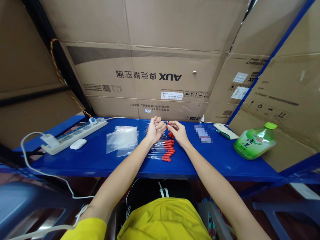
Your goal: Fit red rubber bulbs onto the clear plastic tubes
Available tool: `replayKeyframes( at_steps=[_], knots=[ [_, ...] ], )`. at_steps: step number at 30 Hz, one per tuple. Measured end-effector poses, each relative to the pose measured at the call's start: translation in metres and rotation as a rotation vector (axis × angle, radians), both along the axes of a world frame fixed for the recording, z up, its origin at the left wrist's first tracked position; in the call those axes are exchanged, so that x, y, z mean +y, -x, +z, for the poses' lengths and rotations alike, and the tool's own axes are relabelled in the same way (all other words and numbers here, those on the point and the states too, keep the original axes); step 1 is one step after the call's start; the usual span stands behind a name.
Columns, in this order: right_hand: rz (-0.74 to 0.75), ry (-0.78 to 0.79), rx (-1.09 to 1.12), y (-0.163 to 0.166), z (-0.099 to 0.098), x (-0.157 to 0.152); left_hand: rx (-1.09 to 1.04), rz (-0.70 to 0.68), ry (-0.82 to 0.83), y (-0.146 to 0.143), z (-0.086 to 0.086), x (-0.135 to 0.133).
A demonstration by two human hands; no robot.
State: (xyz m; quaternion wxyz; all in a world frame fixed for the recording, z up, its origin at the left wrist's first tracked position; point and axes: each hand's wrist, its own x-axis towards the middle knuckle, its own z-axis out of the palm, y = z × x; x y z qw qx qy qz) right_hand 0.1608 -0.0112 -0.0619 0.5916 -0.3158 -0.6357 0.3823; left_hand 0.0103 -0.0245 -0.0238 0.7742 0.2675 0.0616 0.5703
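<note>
My left hand (pixel 155 130) is curled closed above the far part of the blue table; what lies inside its fingers is hidden. Close beside it, my right hand (pixel 178 132) pinches a small red rubber bulb (pixel 168 123) between thumb and fingertips. Below the hands lies a row of droppers (pixel 167 152), clear thin tubes with red bulbs pointing right. More red bulbs (pixel 171 134) show under my right hand. Thin clear tubes (pixel 163 136) lie partly covered by my left hand. Left of my left forearm, clear plastic bags (pixel 122 140) overlap in a pile.
A power strip (pixel 75 135) with a plugged white charger and a white earbud case (pixel 78 144) sit at the left. On the right are a blurred rectangular item (pixel 203 134), a green-handled tool (pixel 222 133), a pale phone-like slab (pixel 228 130) and a green bottle (pixel 255 141). Cardboard (pixel 150 60) walls the back.
</note>
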Motion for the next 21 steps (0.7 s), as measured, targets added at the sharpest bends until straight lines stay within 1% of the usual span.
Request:
replayKeyframes(
  at_steps=[4,10,17,21],
  knots=[
    [-0.008,0.018,0.030,-0.0003,0.0004,-0.0008,0.039,-0.029,0.026,-0.0006,-0.0006,-0.0002],
    [-0.038,0.027,0.057,-0.0014,0.0009,-0.0009,0.144,-0.006,0.023,-0.0005,-0.0017,0.0013],
    [-0.075,0.013,0.024,-0.0049,0.0022,-0.0013,0.230,-0.125,0.071,0.0072,-0.0057,0.0067],
    [-0.063,-0.007,0.011,-0.0051,0.0019,-0.0020,0.268,-0.085,0.089,0.0083,-0.0061,0.0083]
  ],
)
